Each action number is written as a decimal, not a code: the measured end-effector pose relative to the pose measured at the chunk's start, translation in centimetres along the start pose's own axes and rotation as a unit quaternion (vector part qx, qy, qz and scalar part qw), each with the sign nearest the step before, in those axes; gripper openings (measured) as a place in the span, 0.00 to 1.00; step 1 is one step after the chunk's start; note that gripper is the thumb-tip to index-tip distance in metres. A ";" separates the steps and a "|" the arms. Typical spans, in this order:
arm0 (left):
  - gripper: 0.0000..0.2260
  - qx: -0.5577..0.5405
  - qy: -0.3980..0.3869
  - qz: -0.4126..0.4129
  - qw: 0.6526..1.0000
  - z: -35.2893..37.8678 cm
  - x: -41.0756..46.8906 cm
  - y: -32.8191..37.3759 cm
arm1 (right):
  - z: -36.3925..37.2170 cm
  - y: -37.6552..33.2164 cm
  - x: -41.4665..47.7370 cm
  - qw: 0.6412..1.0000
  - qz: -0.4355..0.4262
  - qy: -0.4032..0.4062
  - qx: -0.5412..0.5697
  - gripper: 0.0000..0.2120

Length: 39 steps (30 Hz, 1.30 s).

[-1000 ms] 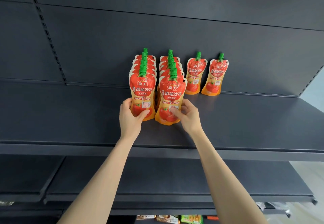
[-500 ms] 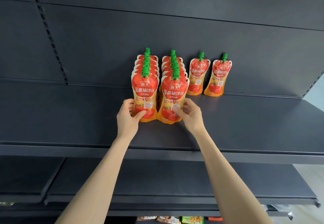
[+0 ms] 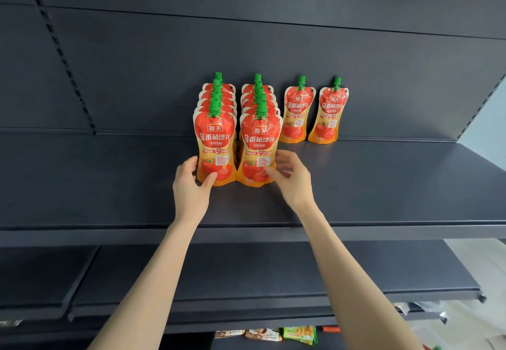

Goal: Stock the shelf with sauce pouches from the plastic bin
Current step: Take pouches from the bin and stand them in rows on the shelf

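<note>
**A:** Which step?

**B:** Placing. Two rows of pouches run front to back near the middle of the shelf point(image 3: 383, 185). The left hand point(image 3: 191, 185) holds the left front pouch point(image 3: 215, 141), thumb on its face and fingers round its left side. The right hand point(image 3: 290, 177) is at the right front pouch point(image 3: 258, 147), thumb on the face and fingers curved by its right side. Can't tell if they clamp it.

**A:** Other stock?

**B:** Two single pouches point(image 3: 297, 111) stand against the back panel, just right of the rows. Bin not in view.

**A:** Next?

**B:** My read: let go without tipping them. They're soft and stand on their own bases. Then back to the bin. The next pair probably goes in front of the singles.

**A:** Versus a second ago?

**B:** Both front pouches sit farther from the front edge, closed up on their rows. The right hand's fingers are spread wider and its hold looks looser.
</note>
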<state>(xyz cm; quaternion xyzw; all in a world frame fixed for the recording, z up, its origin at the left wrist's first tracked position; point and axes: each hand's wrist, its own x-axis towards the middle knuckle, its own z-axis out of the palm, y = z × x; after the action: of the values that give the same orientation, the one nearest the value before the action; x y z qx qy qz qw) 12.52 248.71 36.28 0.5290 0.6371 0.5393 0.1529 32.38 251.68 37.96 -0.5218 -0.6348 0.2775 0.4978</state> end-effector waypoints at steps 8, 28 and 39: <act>0.11 -0.026 -0.030 0.091 0.995 1.8 -5.5 5.9 | -6.7 -0.6 -5.4 0.997 0.037 0.073 -0.012 0.09; 0.04 -0.059 -0.489 0.033 0.870 23.6 -44.6 15.4 | -35.5 15.4 -40.1 0.911 0.314 0.249 -0.097 0.05; 0.06 0.021 -0.593 -0.065 0.802 36.6 -50.9 12.9 | -40.9 27.1 -42.3 0.849 0.453 0.266 -0.062 0.06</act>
<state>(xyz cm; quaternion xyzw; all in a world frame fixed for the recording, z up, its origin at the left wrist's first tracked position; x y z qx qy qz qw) 67.13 223.44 14.55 0.7061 0.4666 0.0955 0.5241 78.85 213.33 14.23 -0.8351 -0.1869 0.2833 0.4330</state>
